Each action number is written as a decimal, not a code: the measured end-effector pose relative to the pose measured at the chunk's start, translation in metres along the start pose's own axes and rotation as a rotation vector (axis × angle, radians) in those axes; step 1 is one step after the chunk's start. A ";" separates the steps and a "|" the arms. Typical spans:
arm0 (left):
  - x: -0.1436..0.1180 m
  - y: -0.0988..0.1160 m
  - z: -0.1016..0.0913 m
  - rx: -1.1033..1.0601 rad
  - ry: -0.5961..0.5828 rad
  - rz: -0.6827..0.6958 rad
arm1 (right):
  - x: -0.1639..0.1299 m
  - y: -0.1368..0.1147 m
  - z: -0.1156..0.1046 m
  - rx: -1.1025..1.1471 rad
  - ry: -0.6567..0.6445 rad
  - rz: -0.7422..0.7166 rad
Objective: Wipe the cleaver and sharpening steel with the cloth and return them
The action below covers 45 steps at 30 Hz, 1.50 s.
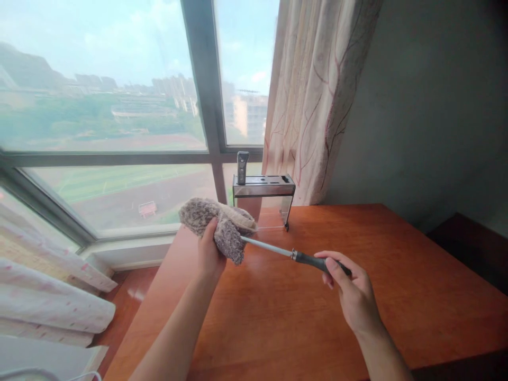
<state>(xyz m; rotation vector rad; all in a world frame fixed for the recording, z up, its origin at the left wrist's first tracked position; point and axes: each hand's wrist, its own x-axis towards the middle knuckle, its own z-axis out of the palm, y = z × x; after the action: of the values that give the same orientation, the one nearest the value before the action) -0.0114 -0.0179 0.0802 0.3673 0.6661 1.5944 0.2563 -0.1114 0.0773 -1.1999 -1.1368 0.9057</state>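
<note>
gripping cloth (222,225) around sharpening rod (270,247), table edge (159,296) left.

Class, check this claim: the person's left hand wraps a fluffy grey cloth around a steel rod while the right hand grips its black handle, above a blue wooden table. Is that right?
Not quite. In the head view the wooden table is reddish-brown, not blue. The rest holds: the left hand wraps the fluffy grey cloth around the steel rod, and the right hand grips its black handle.
</note>
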 end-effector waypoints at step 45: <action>-0.051 -0.043 0.014 0.150 -0.315 -0.633 | 0.052 0.048 0.082 0.585 -0.587 0.392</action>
<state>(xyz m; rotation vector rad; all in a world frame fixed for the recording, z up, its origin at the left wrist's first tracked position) 0.0381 -0.0640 0.0727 0.4520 0.5821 0.8650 0.1902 -0.0346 0.0387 -0.6839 -0.9764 1.8300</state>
